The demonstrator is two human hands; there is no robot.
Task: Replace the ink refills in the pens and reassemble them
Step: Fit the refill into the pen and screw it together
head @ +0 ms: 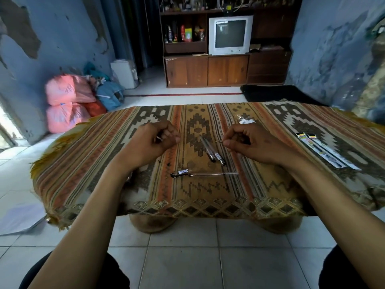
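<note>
Inspector: Cloth?
Clerk: Woven stripes in orange, tan and brown; white stepped motifs; a diamond border along the near edge; yellow fringe at left.
Inspector: Pens?
Clerk: Clear barrels, dark tips, mid-frame.
Inspector: Packets, right?
Clerk: White, with yellow and black tops.
Inspector: Surroundings?
Clerk: Blue mottled walls, pink bags at left, white TV, brown cabinet, pale floor tiles.

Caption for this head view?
Both hands pinch small pen parts above pens on a patterned cloth.
</note>
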